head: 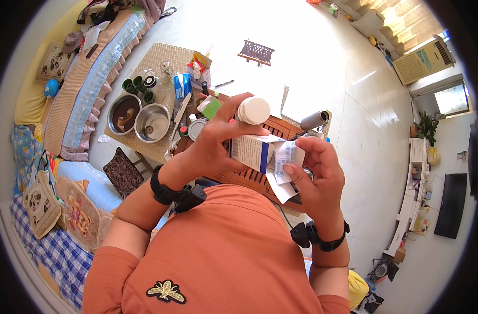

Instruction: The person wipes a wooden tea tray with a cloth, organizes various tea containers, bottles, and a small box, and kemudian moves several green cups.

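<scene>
My left hand (219, 139) grips a small printed carton (248, 153) with a blue band at its end. The same hand also pinches a white plastic bottle (253, 110) between thumb and forefinger, its round lid turned up towards me. Flaps stand out at the carton's right end, which is open. There my right hand (319, 168) holds a folded paper leaflet (285, 161) with blue print between thumb and fingers. How far the leaflet reaches into the carton is hidden. Both hands are above a slatted wooden tea tray (242, 178).
Left on the table stand two steel bowls (152, 122), one with dark liquid. Near them are a knife (180, 114), dark green cups (138, 82), a blue tissue pack (182, 85) and an open box (199, 64). A steel flask (314, 119) stands at the right.
</scene>
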Tool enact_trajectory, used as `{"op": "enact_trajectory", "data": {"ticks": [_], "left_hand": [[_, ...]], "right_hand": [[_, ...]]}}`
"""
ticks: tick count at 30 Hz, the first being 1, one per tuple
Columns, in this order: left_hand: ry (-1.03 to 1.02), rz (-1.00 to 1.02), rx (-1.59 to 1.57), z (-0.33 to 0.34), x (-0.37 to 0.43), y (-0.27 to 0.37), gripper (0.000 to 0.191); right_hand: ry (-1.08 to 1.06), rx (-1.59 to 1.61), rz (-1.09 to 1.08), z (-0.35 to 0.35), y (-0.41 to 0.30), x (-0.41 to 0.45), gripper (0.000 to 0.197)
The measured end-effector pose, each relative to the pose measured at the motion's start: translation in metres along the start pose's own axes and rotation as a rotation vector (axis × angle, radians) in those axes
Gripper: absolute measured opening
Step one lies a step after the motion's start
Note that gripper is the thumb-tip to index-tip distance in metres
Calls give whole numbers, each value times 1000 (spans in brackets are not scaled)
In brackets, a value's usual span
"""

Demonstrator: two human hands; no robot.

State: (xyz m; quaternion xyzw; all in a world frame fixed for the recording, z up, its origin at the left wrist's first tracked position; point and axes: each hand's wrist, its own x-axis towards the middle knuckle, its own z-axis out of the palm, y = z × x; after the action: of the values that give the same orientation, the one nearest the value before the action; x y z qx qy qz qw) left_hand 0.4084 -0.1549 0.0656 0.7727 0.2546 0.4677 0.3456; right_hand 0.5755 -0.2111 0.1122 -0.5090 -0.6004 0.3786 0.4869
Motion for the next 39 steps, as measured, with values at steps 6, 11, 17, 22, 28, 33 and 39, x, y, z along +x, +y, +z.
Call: {"op": "enact_trajectory", "data": {"ticks": [6,11,17,22,28,33,39], "left_hand": [[-6,61,16,-4,3,10,45],[-24,60,-92,6,4,11,43],[-135,112,-80,14,7,3,43],[-146,88,-160,7,9,6,42],[-234,94,-214,9,7,5,42],[-179,61,-270,6,8,9,44],[-127,-72,-427,-2,5,0,51]], "right_hand": [[-169,-408,-358,-11,-7,13,25],[-225,-515,-403,-7,-6,20,21],[-232,-577,-379,-6,2,24,32],[-257,-218,-164,-10,-21,28,41],[-445,-483,-374,-5,-23,38,35],[-209,-407,-388,-7,-13,36,31],[2,95,-412,-15,-39,15,28]]}}
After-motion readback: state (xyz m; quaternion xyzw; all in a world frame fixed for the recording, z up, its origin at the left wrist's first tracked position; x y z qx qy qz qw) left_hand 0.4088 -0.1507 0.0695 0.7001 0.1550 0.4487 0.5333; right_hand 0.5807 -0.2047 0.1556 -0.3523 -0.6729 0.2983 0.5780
